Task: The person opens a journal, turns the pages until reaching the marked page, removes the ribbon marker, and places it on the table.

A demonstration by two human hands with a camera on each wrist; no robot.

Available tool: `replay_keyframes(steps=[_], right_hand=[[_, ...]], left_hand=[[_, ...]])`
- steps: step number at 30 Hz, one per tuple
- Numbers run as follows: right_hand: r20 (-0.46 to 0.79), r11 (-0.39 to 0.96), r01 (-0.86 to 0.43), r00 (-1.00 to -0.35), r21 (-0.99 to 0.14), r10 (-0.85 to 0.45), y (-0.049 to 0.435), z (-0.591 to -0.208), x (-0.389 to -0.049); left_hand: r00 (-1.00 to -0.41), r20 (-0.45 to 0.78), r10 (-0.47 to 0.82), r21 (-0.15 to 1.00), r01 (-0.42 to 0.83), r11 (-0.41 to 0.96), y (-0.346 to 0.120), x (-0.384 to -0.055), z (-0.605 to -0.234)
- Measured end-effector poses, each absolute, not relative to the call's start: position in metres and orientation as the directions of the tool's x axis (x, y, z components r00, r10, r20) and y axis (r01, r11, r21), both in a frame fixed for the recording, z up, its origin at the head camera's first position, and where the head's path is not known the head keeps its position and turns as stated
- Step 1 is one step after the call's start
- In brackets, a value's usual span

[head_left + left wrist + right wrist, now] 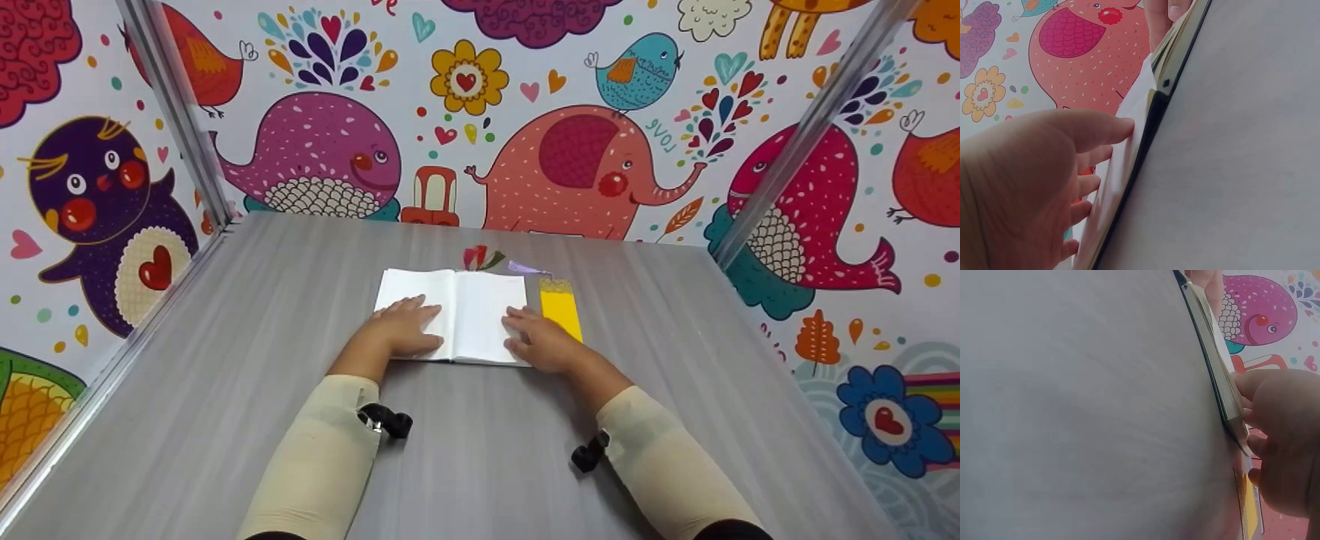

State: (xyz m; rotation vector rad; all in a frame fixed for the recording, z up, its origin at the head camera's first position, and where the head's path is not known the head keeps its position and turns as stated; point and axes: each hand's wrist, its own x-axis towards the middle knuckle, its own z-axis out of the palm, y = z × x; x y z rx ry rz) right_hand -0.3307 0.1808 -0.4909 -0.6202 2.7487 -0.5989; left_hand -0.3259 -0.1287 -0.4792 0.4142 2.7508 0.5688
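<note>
Head view: open book (pixel 466 315) from above; right wrist: its page edges (pixel 1220 363) side-on. Left hand (pixel 405 327) spread on left side, right hand (pixel 547 342) loosely extended on right; neither grips.

L hand (pixel 403 328) & R hand (pixel 547 343) palm-dn, fingers (pixel 1089 184) loosely extended.

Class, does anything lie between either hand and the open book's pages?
Nothing visible: the left hand rests on the left page and the right hand touches the right page near its outer edge. The yellow item lies beside the book, not in between.
</note>
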Motion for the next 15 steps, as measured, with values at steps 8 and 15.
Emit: replay_keyframes(steps=[8,15], right_hand=[[-0.186,0.839,-0.374,-0.862,-0.395,-0.471,0.189,-0.489,-0.332],[-0.196,0.824,-0.399,-0.841,-0.403,-0.503,0.194,-0.487,-0.334]], left_hand=[[-0.912,-0.238,0.334,0.417,0.215,0.883,-0.129,-0.326,-0.478],[-0.912,-0.241,0.332,0.424,0.208,0.881,-0.129,-0.325,-0.478]])
